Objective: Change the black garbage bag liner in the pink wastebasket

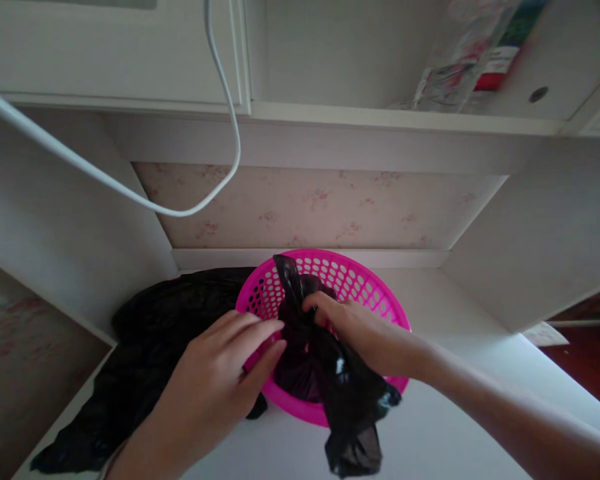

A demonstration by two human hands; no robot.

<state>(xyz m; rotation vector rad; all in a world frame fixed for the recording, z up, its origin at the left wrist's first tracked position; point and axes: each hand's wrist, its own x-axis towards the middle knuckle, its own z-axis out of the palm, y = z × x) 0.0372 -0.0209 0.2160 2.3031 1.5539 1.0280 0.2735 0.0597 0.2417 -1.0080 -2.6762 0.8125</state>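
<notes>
— Right, fingers first?
— Right hand (350, 327): curled tight, pinching a bunch of the black plastic bag (330, 373) near its upper knot. Left hand (215, 380): stretched nearly flat, fingertips (275, 327) touching the bag's side, closed on nothing.

— And the bag itself?
— Thin, glossy, crumpled, with small highlights on the folds. One twisted tail sticking up past the right hand, toward the far rim. Bulk sitting inside the pink basket (360, 280); lower end spilling over the near rim and hanging onto the white desk surface (455, 413).

— Basket?
— Round, bright pink, perforated wall, shallow. Standing on the desk, pushed close to the back wall.

— Beside it?
— More black plastic (145, 353), rumpled and spread flat, left of the basket and under the left wrist, reaching the desk's left edge.

— Edges, free room?
— Alcove: side panels (530, 240) left and right, floral-patterned back wall (320, 207), shelf (380, 120) overhead. Bare desk to the right of the basket and in front of it, under the right forearm. Left side taken up by the spread plastic. White cable (230, 113) looping down from above, well clear of the hands. Packets (460, 67) on the upper shelf at right, contents unreadable.
</notes>
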